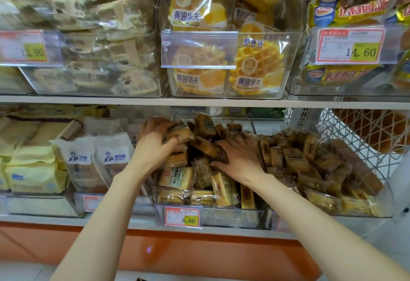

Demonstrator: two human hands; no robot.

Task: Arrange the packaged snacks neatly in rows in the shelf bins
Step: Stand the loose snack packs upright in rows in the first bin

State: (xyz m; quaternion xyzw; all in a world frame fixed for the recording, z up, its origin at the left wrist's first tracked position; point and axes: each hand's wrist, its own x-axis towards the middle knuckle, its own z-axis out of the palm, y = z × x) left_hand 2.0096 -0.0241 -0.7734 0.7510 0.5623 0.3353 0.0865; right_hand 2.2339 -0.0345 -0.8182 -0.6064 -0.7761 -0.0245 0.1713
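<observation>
While I scan the lower shelf from its left end, I see soft pale-yellow pouches (33,169), then two white paper-fronted packs (97,158) standing upright side by side in a clear bin.

Just beside them is the left hand (155,140). Its fingers are curled around a small brown cellophane-wrapped snack (179,134), held above the heap.

Centre: the clear plastic bin (233,216) holds glossy, crinkled rectangular snack packs (177,178). Those at the front wall stand roughly in a row; those behind lie tilted and crossed. A price tag (182,217) is fixed to the front wall.

The right hand (237,158) lies palm-down, fingers spread flat on the packs, grasping nothing.

Right: a neighbouring bin (332,163) is piled with darker brown packs up to its rim. Beyond it stands a white lattice basket (346,134). The shelf board (199,102) above leaves only limited room over the heap.
</observation>
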